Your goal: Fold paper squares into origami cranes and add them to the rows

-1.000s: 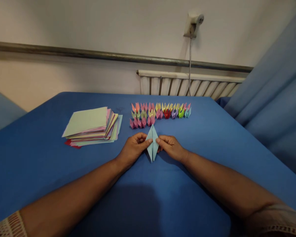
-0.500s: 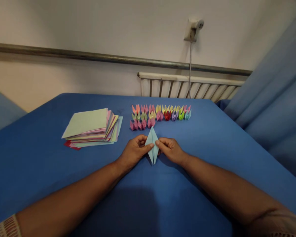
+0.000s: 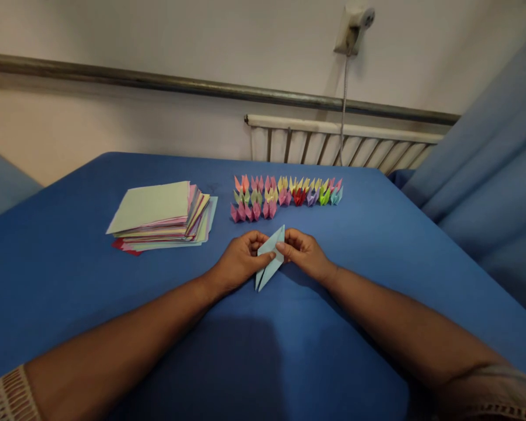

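Observation:
A light blue folded paper piece [image 3: 269,261], long and pointed at both ends, lies tilted on the blue table [image 3: 70,280] between my hands. My left hand [image 3: 239,261] pinches its left edge with thumb and fingers closed. My right hand [image 3: 304,254] pinches its right edge the same way. Just beyond my hands stand rows of several small folded paper pieces [image 3: 284,196] in pink, yellow, green, red and blue.
A stack of coloured paper sheets [image 3: 162,217] lies to the left of my hands. A white radiator [image 3: 342,146] and a metal rail [image 3: 158,85] run along the wall behind the table. Blue fabric [image 3: 491,169] rises at the right.
The blue folded piece has turned from upright to leaning right at its top, and its shape looks narrower. Both hands stayed pinched on it and shifted slightly away from me.

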The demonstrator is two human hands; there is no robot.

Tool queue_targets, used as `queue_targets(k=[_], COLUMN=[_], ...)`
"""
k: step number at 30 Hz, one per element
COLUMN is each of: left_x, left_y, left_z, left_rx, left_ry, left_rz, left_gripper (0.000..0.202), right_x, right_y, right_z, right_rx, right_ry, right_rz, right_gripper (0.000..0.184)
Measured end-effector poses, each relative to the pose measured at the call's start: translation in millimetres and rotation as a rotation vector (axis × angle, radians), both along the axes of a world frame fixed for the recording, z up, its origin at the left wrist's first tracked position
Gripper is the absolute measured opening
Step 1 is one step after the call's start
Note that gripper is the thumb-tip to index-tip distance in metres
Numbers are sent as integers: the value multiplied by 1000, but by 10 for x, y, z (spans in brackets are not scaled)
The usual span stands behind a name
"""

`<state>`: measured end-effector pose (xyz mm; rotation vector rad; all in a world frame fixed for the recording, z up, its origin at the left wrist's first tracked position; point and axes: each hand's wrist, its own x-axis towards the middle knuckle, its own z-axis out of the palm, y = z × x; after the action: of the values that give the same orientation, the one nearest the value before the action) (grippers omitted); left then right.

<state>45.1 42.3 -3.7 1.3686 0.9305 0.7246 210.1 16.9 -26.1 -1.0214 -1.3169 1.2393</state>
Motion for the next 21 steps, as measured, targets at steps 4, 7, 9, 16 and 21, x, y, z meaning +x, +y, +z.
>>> queue_targets(k=[4, 7, 9, 16, 21], left_x=[-11, -27, -41, -77, -90], left_y=[-5, 21, 56, 143, 150], left_z=[-6, 16, 35, 69, 59], left_rx=[92, 134, 119, 51, 38], left_ry=[106, 164, 156, 71, 81], left_rz=[-102, -59, -6, 74, 47], left_gripper=[28, 31, 34, 34, 34], right_x=[13, 40, 61, 99, 97], right_y=[31, 53, 64, 101, 97], right_z=[22, 20, 18, -3, -22], right_rx=[-35, -49, -68, -124, -140], right_ry=[6, 27, 55, 155, 228], right_rz=[-75, -100, -114, -84, -101], right_gripper=[36, 37, 36, 43, 50])
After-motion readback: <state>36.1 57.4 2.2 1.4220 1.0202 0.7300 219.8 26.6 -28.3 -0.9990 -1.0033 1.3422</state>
